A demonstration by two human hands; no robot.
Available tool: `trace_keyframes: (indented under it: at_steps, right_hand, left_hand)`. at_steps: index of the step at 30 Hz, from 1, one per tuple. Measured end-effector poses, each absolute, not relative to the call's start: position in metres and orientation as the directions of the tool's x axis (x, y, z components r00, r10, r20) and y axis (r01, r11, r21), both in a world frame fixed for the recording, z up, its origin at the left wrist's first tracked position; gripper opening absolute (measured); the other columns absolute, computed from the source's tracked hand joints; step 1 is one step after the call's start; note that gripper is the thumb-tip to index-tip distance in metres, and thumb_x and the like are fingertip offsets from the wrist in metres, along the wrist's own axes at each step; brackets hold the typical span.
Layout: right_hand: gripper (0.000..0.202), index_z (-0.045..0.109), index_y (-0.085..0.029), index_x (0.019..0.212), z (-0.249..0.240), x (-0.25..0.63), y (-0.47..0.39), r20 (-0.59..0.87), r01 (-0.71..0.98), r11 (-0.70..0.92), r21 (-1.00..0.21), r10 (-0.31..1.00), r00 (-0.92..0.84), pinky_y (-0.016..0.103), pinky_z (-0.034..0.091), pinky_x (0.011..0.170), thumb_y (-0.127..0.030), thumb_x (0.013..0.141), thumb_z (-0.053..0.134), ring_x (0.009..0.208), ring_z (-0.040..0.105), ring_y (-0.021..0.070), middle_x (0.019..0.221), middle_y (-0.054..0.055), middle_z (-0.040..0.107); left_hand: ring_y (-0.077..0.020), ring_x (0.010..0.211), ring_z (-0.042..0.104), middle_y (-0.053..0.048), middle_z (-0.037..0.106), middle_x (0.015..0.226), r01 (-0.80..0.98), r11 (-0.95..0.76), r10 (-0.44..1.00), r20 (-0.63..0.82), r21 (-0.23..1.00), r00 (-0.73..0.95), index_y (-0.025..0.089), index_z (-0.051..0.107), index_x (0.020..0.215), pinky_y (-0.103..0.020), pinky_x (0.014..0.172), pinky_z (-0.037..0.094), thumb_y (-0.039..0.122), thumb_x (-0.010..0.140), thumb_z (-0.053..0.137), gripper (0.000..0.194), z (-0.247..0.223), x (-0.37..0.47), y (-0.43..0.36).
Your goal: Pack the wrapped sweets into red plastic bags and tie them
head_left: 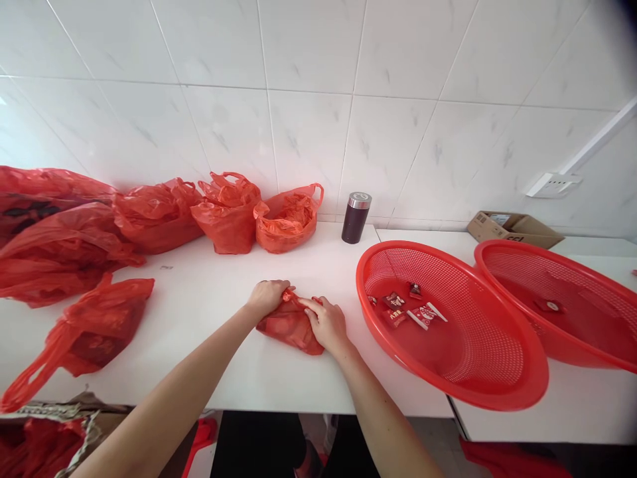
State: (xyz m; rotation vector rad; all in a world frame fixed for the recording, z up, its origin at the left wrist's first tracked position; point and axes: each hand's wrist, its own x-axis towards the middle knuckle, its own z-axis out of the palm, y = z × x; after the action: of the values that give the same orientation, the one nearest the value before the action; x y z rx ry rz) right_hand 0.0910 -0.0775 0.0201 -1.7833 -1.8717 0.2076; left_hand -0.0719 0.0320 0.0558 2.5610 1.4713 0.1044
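Observation:
A small red plastic bag (pixel 293 330) rests on the white table, bunched at its top, with something inside that I cannot make out. My left hand (pixel 267 297) is closed on the gathered top at its left side. On the other side, my right hand (pixel 327 323) grips the bag's upper right part, thumb and fingers near the bunched opening. To the right stands a large red plastic basket (pixel 468 358) with several wrapped sweets (pixel 395 301) and a red and white wrapped snack (pixel 426 315) on its bottom.
Filled red bags (pixel 231 222) line the wall, and a tied red bag (pixel 107 325) lies at the left. A dark tumbler (pixel 355 222) stands behind. Beyond the near basket are a second red basket (pixel 572 345) and a cardboard box (pixel 512 229). An open box (pixel 79 438) sits below the table's left edge.

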Motion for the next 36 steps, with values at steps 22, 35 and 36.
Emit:
trace_keyframes:
  at_steps: [22, 35, 36]
  right_hand:
    - [0.031, 0.066, -0.026, 0.100, 0.019, 0.079, -0.082, 0.296, 0.604, 0.124, -0.787, 0.935, 0.194, 0.021, 0.047, 0.073, -0.038, 0.096, 0.038, 0.083, 0.068, 0.0154, 0.094, 0.000, 0.073]
    - [0.039, 0.051, -0.020, 0.124, 0.024, 0.090, -0.081, 0.380, 0.463, 0.230, -0.856, 0.887, 0.262, 0.026, 0.048, 0.073, -0.039, 0.098, 0.029, 0.081, 0.063, 0.0159, 0.096, 0.005, 0.067]
    - [0.039, 0.050, -0.020, 0.126, 0.025, 0.091, -0.082, 0.377, 0.418, 0.240, -0.876, 0.881, 0.285, 0.026, 0.048, 0.073, -0.039, 0.098, 0.030, 0.080, 0.062, 0.0159, 0.094, 0.006, 0.066]
  left_hand:
    - [-0.0222, 0.085, 0.065, -0.010, 0.068, 0.094, 0.977, -0.169, 0.979, -0.094, 0.127, 0.182, 0.017, 0.060, 0.107, -0.040, 0.079, 0.047, 0.054, 0.096, 0.025, 0.052, 0.049, -0.112, 0.047]
    - [-0.0245, 0.124, 0.048, -0.006, 0.055, 0.131, 0.845, -0.463, 0.883, 0.050, 0.267, 0.467, 0.027, 0.055, 0.119, -0.035, 0.100, 0.038, 0.042, 0.087, 0.049, 0.036, 0.098, -0.114, 0.023]
    - [-0.0229, 0.120, 0.050, -0.003, 0.059, 0.126, 0.788, -0.545, 0.825, 0.016, 0.286, 0.565, 0.030, 0.058, 0.114, -0.032, 0.099, 0.038, 0.041, 0.082, 0.056, 0.034, 0.099, -0.107, 0.016]
